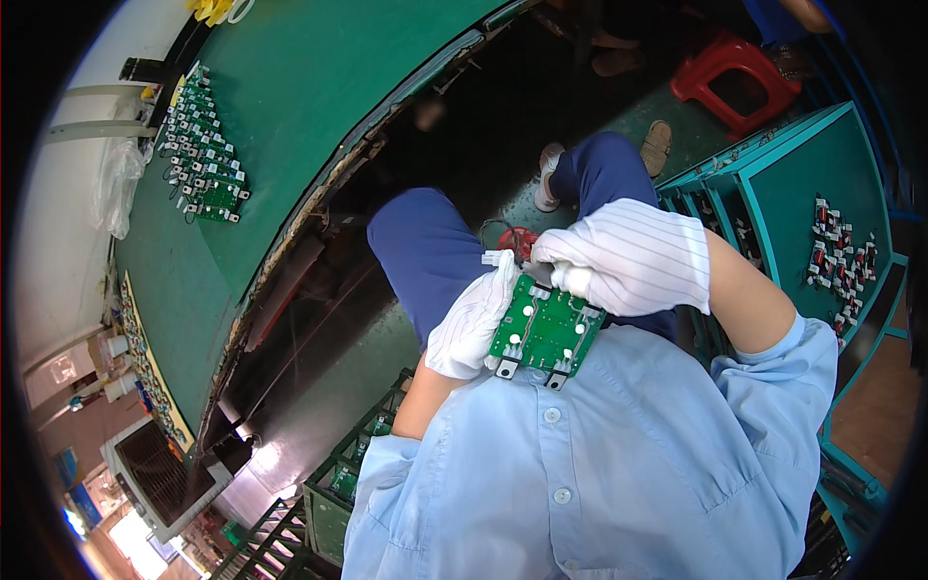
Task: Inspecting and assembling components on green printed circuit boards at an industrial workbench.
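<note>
Held in front of my light blue shirt is a green circuit board (546, 331) with white round parts and two metal tabs along its lower edge. My left hand (474, 324), in a white glove, grips its left side. At the board's upper edge is my right hand (614, 256), in a striped white glove, with its fingers closed. What they pinch is hidden; a small greyish piece shows below them. A white connector (498, 258) sits by the left fingertips, with a dark wire looping above. Between the hands, behind the board, a red object (522, 242) is partly visible.
Rows of circuit boards (205, 159) lie on the green table (290, 72) at left. On the teal cabinet (788, 184) at right are small red, black and white parts (841, 261). A red stool (735, 82) stands beyond. Crates (333, 512) with boards are at lower left.
</note>
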